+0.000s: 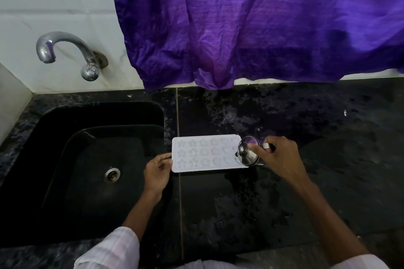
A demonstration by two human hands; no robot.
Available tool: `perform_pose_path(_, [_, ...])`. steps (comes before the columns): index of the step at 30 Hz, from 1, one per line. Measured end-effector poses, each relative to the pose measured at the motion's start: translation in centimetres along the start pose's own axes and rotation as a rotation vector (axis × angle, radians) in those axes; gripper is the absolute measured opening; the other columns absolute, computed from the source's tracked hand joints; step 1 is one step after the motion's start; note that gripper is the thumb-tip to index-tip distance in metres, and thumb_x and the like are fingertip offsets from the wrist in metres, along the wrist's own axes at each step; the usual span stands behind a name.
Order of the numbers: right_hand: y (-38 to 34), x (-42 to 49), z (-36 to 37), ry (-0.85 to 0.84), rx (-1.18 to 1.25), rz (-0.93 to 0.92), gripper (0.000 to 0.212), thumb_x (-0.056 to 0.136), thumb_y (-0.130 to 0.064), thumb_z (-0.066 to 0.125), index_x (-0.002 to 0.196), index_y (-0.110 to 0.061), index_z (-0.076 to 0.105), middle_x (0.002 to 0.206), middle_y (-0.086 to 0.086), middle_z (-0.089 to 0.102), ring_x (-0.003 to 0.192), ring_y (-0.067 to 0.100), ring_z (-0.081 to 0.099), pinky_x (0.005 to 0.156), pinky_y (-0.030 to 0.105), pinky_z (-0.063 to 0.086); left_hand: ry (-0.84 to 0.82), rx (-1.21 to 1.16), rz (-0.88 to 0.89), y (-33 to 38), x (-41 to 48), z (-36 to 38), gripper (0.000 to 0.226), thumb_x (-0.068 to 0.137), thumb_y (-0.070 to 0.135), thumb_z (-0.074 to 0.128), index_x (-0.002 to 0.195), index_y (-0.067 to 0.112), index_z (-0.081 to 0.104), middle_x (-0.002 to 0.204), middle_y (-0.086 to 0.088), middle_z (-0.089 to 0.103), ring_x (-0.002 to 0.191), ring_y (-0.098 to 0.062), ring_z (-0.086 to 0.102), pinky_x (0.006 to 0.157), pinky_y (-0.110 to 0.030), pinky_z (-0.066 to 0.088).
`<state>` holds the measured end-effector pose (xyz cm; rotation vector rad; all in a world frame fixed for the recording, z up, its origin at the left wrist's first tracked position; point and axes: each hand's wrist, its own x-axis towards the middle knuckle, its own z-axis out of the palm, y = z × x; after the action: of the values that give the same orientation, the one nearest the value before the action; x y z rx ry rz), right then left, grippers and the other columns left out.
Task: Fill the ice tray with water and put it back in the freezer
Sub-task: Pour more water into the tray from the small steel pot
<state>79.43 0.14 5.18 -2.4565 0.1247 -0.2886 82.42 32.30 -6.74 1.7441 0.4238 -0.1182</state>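
White plastic ice tray (207,153), shaped cavities, flat on black speckled stone counter (306,116) beside black sink (54,137). Left hand (156,172) pinches its left edge; right hand (282,159) grips small steel pot (248,153) over right end. Purple curtain (262,28), chrome tap (65,50) behind.

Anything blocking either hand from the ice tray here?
Nothing visible. The left hand holds the ice tray by its left edge on the counter; the right hand holds a steel jug over its right end.
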Motion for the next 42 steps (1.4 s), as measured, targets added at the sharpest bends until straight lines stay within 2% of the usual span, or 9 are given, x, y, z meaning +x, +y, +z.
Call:
perform_pose_path(5, [0.1, -0.1, -0.1, 0.009, -0.002, -0.009, 0.057, 0.078, -0.040, 0.079, 0.052, -0.015, 0.035, 0.044, -0.007, 0.036, 0.046, 0.010, 0.033, 0.057, 0.019, 0.027, 0.001, 0.000, 0.000, 0.1, -0.1, 0.0, 0.020, 0.095, 0.008, 0.065, 0.113, 0.017, 0.069, 0.100, 0.001, 0.075, 0.096, -0.014, 0.072, 0.094, -0.043, 0.058])
perform_pose_path(10, [0.3, -0.1, -0.4, 0.018, 0.000, -0.007, 0.058, 0.078, -0.043, 0.078, 0.052, -0.016, 0.035, 0.045, -0.007, 0.037, 0.049, 0.012, 0.035, 0.057, 0.022, 0.028, -0.006, 0.005, 0.002, -0.2, 0.2, 0.0, 0.021, 0.094, 0.007, 0.064, 0.111, 0.017, 0.070, 0.100, -0.001, 0.077, 0.096, -0.017, 0.073, 0.094, -0.046, 0.058])
perform_pose_path(18, [0.5, 0.0, -0.8, 0.028, -0.010, -0.023, 0.058, 0.079, -0.040, 0.079, 0.051, -0.015, 0.035, 0.045, -0.006, 0.037, 0.045, 0.013, 0.033, 0.060, 0.017, 0.027, -0.004, 0.012, 0.012, -0.3, 0.2, -0.1, 0.020, 0.094, 0.007, 0.065, 0.110, 0.019, 0.070, 0.100, -0.001, 0.077, 0.096, -0.017, 0.073, 0.095, -0.046, 0.057])
perform_pose_path(22, [0.9, 0.0, -1.0, 0.030, -0.012, -0.010, 0.057, 0.079, -0.039, 0.079, 0.052, -0.014, 0.035, 0.045, -0.006, 0.036, 0.047, 0.014, 0.033, 0.057, 0.021, 0.027, -0.007, 0.013, 0.013, -0.3, 0.2, -0.1, 0.020, 0.094, 0.008, 0.065, 0.110, 0.019, 0.070, 0.100, -0.001, 0.076, 0.096, -0.017, 0.072, 0.095, -0.046, 0.057])
perform_pose_path(33, [1.3, -0.1, -1.7, 0.050, -0.049, -0.006, 0.058, 0.079, -0.036, 0.080, 0.052, -0.015, 0.033, 0.045, -0.005, 0.034, 0.047, 0.017, 0.033, 0.056, 0.020, 0.026, -0.016, -0.003, 0.009, -0.5, 0.3, -0.1, 0.020, 0.094, 0.008, 0.065, 0.109, 0.021, 0.069, 0.098, -0.002, 0.077, 0.096, -0.018, 0.073, 0.094, -0.047, 0.057])
perform_pose_path(39, [1.5, -0.1, -1.7, 0.062, -0.053, 0.010, 0.056, 0.079, -0.035, 0.080, 0.053, -0.005, 0.040, 0.047, 0.003, 0.042, 0.060, 0.030, 0.047, 0.057, 0.023, 0.029, -0.014, -0.010, 0.001, -0.4, 0.2, -0.1, 0.020, 0.094, 0.009, 0.066, 0.108, 0.022, 0.070, 0.098, 0.001, 0.077, 0.096, -0.016, 0.073, 0.094, -0.045, 0.057])
perform_pose_path(42, [1.3, 0.0, -1.7, 0.059, -0.055, 0.009, 0.056, 0.078, -0.036, 0.080, 0.053, -0.006, 0.040, 0.047, 0.003, 0.044, 0.060, 0.031, 0.049, 0.058, 0.021, 0.029, -0.013, -0.015, 0.000, -0.5, 0.3, -0.1, 0.020, 0.094, 0.008, 0.066, 0.105, 0.024, 0.070, 0.098, 0.000, 0.077, 0.096, -0.016, 0.073, 0.094, -0.046, 0.057])
